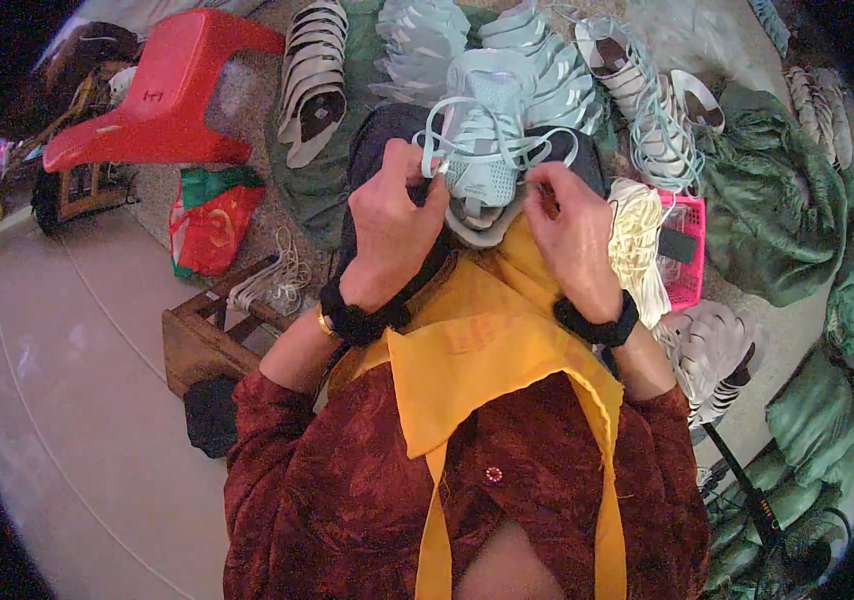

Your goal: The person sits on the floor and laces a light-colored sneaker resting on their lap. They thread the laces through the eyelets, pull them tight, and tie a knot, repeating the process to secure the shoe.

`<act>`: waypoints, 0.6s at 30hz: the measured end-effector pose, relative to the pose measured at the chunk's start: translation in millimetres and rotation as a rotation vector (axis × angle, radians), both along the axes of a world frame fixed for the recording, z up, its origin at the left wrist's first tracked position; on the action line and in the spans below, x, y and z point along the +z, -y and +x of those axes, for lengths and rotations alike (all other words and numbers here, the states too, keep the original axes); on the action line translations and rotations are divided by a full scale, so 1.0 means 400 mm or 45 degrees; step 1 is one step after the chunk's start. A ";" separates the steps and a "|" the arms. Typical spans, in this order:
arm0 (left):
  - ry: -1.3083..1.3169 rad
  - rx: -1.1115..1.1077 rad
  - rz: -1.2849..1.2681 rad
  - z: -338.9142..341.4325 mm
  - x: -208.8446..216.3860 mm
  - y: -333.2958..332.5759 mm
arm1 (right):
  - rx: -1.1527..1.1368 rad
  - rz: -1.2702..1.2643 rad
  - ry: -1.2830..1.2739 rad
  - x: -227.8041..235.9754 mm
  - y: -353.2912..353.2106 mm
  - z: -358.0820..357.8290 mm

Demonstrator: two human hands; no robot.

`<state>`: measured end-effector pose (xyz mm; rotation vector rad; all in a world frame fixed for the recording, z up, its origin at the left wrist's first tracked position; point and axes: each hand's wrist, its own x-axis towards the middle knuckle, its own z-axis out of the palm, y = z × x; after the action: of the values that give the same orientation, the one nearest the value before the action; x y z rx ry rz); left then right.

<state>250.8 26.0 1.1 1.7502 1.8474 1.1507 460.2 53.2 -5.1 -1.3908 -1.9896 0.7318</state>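
Observation:
A pale blue shoe upper (487, 135) rests between my knees, its heel opening toward me. Pale blue shoelaces (462, 105) cross its front and stand out in loose loops on both sides. To the left of the upper, my left hand (392, 230) is closed, with thumb and fingertips pinching the lace. Over on the right, my right hand (577, 240) is also closed, its fingertips on the lace loop at that side. The very tips of the fingers are partly hidden. A yellow apron (507, 350) covers my lap under the wrists.
Stacked pale blue uppers (547, 75) lie beyond my knees. Cream laces (637, 245) hang beside a pink basket (687, 250) on the right, near green sacks (767, 190). Leftward are a red plastic chair (167, 90), a red-green bag (212, 220) and a wooden stool (202, 345).

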 end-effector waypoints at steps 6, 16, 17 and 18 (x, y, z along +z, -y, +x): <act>-0.045 0.032 -0.070 0.003 0.002 -0.032 | 0.287 0.247 0.366 0.009 -0.033 0.008; 0.156 0.051 -0.111 -0.001 0.010 -0.028 | 0.451 0.002 -0.266 0.079 -0.005 -0.048; 0.171 0.043 -0.104 -0.003 0.011 -0.030 | 0.444 -0.006 -0.285 0.073 -0.003 -0.062; 0.187 0.034 -0.096 -0.005 0.010 -0.031 | 0.438 -0.014 -0.303 0.062 0.001 -0.076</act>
<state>248.6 38.5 5.1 1.5616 1.8077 1.1700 429.7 52.8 19.6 -0.9242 -2.0530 1.0104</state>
